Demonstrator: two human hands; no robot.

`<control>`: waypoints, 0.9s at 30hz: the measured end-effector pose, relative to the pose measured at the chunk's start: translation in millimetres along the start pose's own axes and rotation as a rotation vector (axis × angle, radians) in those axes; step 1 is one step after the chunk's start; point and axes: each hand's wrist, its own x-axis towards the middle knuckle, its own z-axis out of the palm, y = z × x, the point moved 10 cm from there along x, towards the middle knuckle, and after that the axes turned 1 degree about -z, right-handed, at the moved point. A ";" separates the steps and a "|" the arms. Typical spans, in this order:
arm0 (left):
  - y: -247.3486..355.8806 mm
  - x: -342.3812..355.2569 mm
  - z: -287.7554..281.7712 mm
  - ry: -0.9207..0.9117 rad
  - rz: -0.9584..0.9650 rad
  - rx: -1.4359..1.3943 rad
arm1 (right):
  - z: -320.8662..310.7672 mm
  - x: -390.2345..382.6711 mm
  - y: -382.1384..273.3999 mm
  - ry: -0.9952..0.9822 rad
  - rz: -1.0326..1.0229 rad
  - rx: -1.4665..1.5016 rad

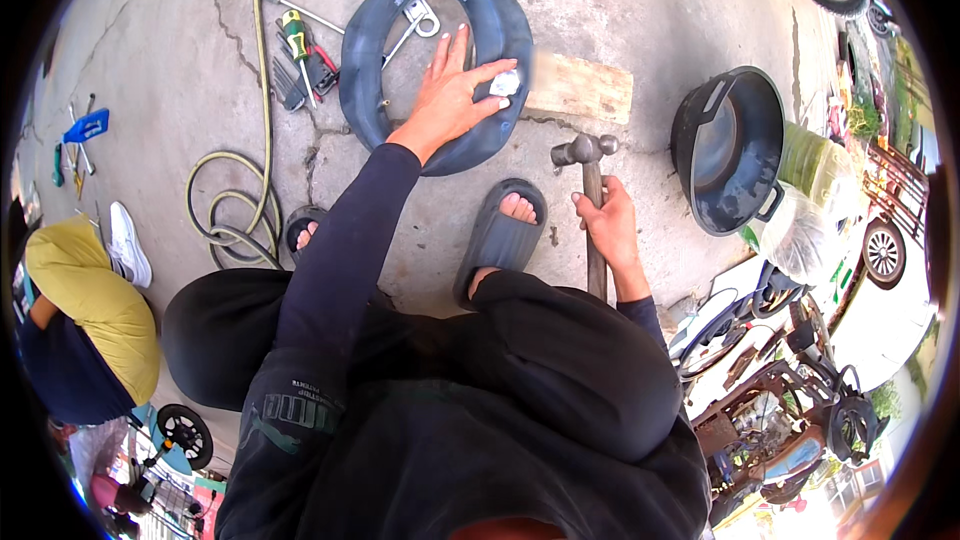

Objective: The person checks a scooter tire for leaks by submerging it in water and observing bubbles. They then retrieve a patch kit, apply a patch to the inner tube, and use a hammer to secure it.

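A black rubber inner tube (362,80) lies on the ground in front of me, its right side resting over the end of a wooden board (582,88). My left hand (448,102) is on the tube, fingers spread and palm down. Its thumb and index finger lie on either side of a small white patch (504,83) on the tube's right side. In my right hand (612,230) is the wooden handle of a ball-peen hammer (585,149), held upright with the head above the fist, to the right of my sandalled foot.
Left of the tube lie a green-yellow screwdriver (294,35), other hand tools and a coiled hose (263,140). A black tub (683,130) stands at right, near plastic bags (800,230). Another person in yellow trousers (95,290) is at far left; motorcycle parts (770,420) lie lower right.
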 end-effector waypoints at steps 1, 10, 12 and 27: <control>-1.4 0.1 2.4 -0.014 -0.012 -0.014 | 0.1 -11.1 -29.2 0.065 -0.163 -0.034; 7.0 -15.8 5.8 -0.041 -0.125 0.033 | 44.8 4.9 -145.9 0.129 -0.339 -0.463; 6.1 -15.5 2.2 -0.021 -0.122 0.016 | 51.2 6.4 -149.8 0.161 -0.346 -0.567; 11.6 -12.5 -5.4 0.034 -0.062 0.203 | 49.4 8.5 -165.7 0.104 -0.323 -0.626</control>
